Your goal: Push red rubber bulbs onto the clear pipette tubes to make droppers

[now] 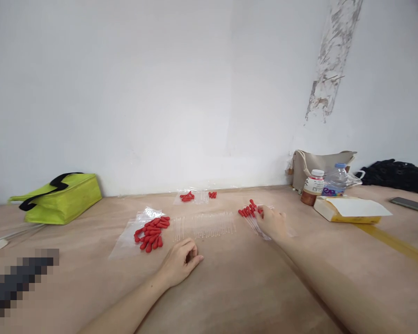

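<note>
A: What are the hands doing?

B: The left hand [180, 262] rests on the tabletop [226, 292], fingers loosely curled, thumb standing apart; I see nothing in its grasp. The right hand [272, 222] is bent over the red-topped droppers [246, 212], its fingertips touching the cluster. I can't tell whether they pinch one.

A: What shape are those?

B: Rounded, matte red bulbs on thin, clear stems, fanned together on the right, over some clear plastic.

A: And the loose parts?

B: Slim, transparent tubes [214, 225] lie side by side in a row between the hands, a little farther back. To their left, a heap of loose red bulbs [152, 234] sits on a glossy, crinkled plastic bag [121, 241], just beyond the left hand.

A: Anything behind the row?

B: Two smaller groups of red pieces, the wider one [187, 196] and the narrower one [212, 195], near the wall [167, 93]. The surface underneath everything is brown and faintly creased.
</note>
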The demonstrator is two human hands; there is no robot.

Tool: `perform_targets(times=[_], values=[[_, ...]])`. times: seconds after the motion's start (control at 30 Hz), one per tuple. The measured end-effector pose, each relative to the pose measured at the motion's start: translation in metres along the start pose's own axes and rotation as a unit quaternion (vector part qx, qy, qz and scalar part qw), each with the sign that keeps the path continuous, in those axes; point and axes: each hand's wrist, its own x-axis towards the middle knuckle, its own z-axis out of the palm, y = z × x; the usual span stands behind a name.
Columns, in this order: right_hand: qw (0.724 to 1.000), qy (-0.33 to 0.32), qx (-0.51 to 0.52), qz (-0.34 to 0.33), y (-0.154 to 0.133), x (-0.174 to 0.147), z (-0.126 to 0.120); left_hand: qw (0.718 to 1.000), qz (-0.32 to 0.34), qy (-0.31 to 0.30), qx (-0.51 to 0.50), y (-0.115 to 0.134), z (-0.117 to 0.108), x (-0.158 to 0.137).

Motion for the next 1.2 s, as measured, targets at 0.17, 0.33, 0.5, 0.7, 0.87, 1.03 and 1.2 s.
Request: perform_targets(times=[0.17,0.33,0.5,0.7,0.87,1.03,1.2], values=[[0.999,0.014,-0.016,-0.024,-0.018,-0.007,0.014,1.0,-0.02,-0.006,-0.008,0.003,-0.001,-0.002],[0.999,-0.009,-0.04,-0.012,-0.022,-0.007,0.021,1.0,-0.017,-0.006,-0.013,0.002,0.0,-0.003],[1.0,-0.011,-0.015,-0.013,-0.019,-0.008,0.021,1.0,-0.011,-0.008,-0.007,0.0,0.0,-0.002],[0.999,-0.006,0.002,-0.037,-0.031,-0.012,0.016,1.0,0.003,-0.012,0.003,0.0,0.0,-0.001],[0.996,-0.076,-0.026,-0.045,-0.05,-0.01,0.017,1.0,0.007,-0.019,-0.001,0.0,-0.001,0.0],[0.993,-0.109,-0.035,-0.02,-0.065,-0.001,0.024,1.0,0.003,-0.015,-0.002,0.0,0.0,-0.001],[0.99,-0.136,-0.04,-0.012,-0.074,0.008,0.027,1.0,-0.008,-0.003,0.013,-0.001,-0.001,0.0]])
